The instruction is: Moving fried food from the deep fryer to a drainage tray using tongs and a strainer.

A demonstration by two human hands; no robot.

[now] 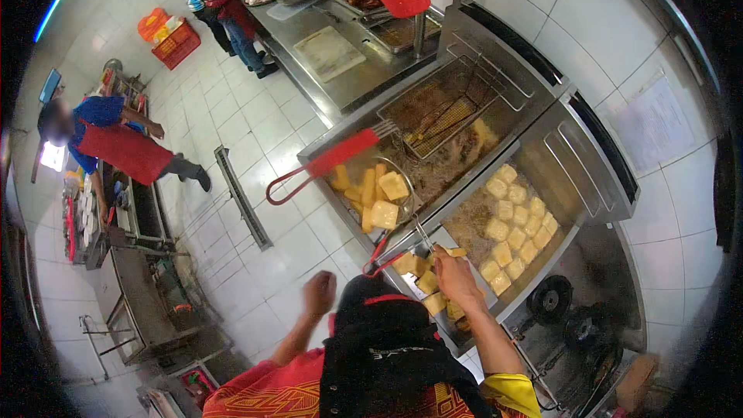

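Note:
My right hand (455, 276) grips the metal handle (425, 233) of a utensil, which seems to lead to a round strainer (411, 188) over the fryer's left edge. Two pale fried blocks (385, 215) lie there on golden fried sticks (368, 188). Beneath my right hand, a metal tray (487, 296) carries more golden blocks (426, 283). Pale blocks (516, 238) float in the bubbling oil of the near fryer well. My left hand (320, 293) is held over the floor, fingers curled, with nothing visible in it.
A wire fry basket (444, 119) sits in the far oil well; a red-gripped basket handle (342, 154) juts over the floor. Burners (548, 297) lie right of the fryer. A person in a red apron (122, 148) stands left; others work at the steel counter (284, 26).

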